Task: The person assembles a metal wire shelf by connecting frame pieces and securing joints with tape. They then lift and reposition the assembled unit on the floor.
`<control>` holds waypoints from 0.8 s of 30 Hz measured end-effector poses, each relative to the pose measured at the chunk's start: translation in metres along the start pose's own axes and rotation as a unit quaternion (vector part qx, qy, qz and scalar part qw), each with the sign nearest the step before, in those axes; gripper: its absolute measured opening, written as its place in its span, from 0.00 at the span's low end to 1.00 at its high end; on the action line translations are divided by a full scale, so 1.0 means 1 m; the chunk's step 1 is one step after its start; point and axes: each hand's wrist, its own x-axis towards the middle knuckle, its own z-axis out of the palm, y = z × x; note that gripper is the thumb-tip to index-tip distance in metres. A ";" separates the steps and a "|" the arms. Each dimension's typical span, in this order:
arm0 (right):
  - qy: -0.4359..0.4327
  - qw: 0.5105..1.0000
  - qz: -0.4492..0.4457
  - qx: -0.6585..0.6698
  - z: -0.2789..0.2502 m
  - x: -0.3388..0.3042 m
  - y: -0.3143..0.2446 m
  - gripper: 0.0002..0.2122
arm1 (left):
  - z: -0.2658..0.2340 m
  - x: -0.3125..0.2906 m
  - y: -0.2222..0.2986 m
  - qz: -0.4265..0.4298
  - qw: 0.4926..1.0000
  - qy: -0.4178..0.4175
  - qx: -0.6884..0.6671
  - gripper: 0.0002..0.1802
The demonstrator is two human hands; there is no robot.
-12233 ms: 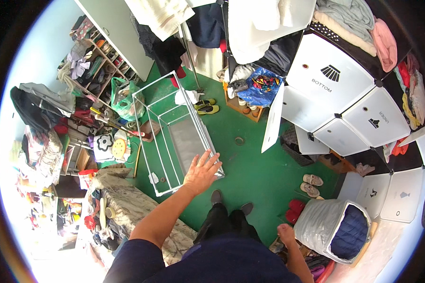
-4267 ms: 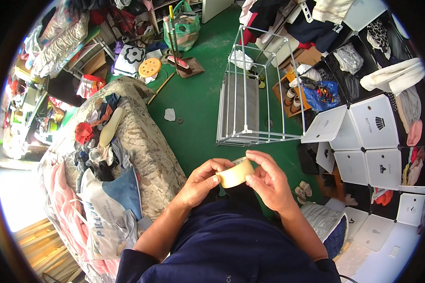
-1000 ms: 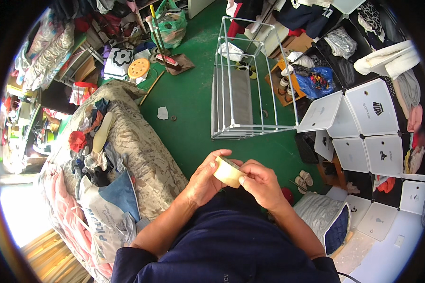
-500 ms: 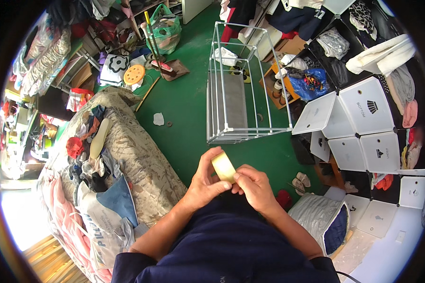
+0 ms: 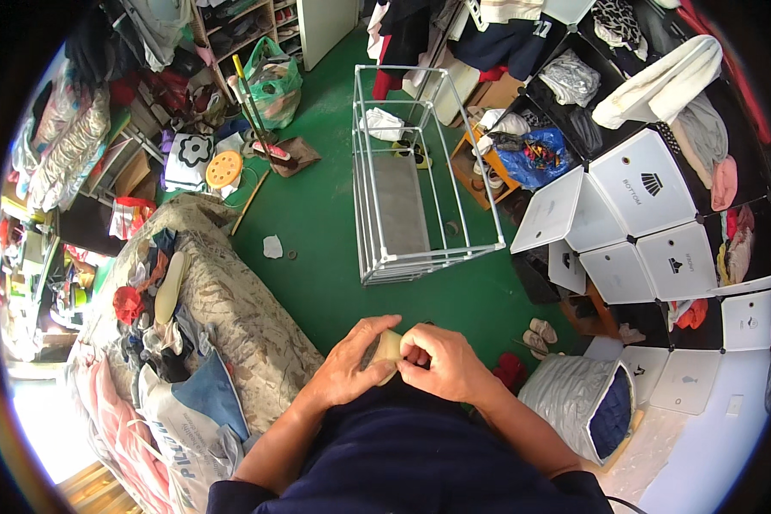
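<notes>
A smooth, pale-yellow ring of tape [image 5: 389, 348] sits on the wearer's side of a rack [image 5: 385, 256] built of slim, pale tubes around a flat grey panel [image 5: 396, 206]. The left hand [image 5: 347, 367] grasps the ring between thumb and fingers; the right hand [image 5: 444, 364] curls at its edge, though whether it pinches anything cannot be told. Left of the rack lies mottled cloth [image 5: 244, 295]; to its right, glossy white square doors [image 5: 630, 197].
</notes>
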 end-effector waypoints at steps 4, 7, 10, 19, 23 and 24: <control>-0.046 0.999 0.013 0.019 -0.005 -0.002 0.000 0.09 | -0.006 0.001 0.007 -0.005 0.999 -0.033 0.012 0.36; -0.048 0.998 0.019 0.029 -0.004 -0.005 0.003 0.10 | -0.009 0.004 0.011 -0.023 0.999 -0.045 0.018 0.35; -0.050 0.998 0.017 0.047 -0.006 -0.005 -0.002 0.09 | -0.010 0.002 0.007 -0.029 0.998 -0.051 0.023 0.35; -0.081 0.996 0.018 0.021 -0.008 -0.006 -0.003 0.09 | -0.011 0.001 0.014 -0.006 0.997 -0.036 0.066 0.30; -0.084 0.996 0.002 0.003 -0.008 -0.005 -0.006 0.09 | -0.013 0.000 0.016 -0.020 0.997 -0.054 0.059 0.35; -0.079 0.997 0.002 0.001 -0.006 -0.004 -0.005 0.09 | -0.013 -0.002 0.017 -0.032 0.997 -0.048 0.060 0.34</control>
